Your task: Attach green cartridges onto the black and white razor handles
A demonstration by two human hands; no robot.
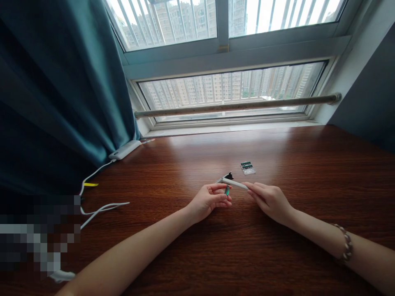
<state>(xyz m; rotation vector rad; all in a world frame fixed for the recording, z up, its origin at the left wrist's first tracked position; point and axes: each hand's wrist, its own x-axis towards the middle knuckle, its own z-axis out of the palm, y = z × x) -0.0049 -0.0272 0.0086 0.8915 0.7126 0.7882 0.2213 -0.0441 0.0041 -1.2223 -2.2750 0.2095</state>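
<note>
Both my hands meet at the middle of the dark wooden table (277,263). My right hand (270,200) pinches the end of a slim white razor handle (234,183) whose dark head points left and away. My left hand (210,200) is curled, fingers closed on a small green blade cartridge (227,190) right under the handle. A clear little pack with green cartridges (247,167) lies on the table just beyond my hands. A bead bracelet (346,245) sits on my right wrist.
A white power bank (125,150) with white cables (101,209) lies at the left by the teal curtain (58,90). The window sill and a metal rail (234,107) run along the table's far edge. A grey wall stands at the right.
</note>
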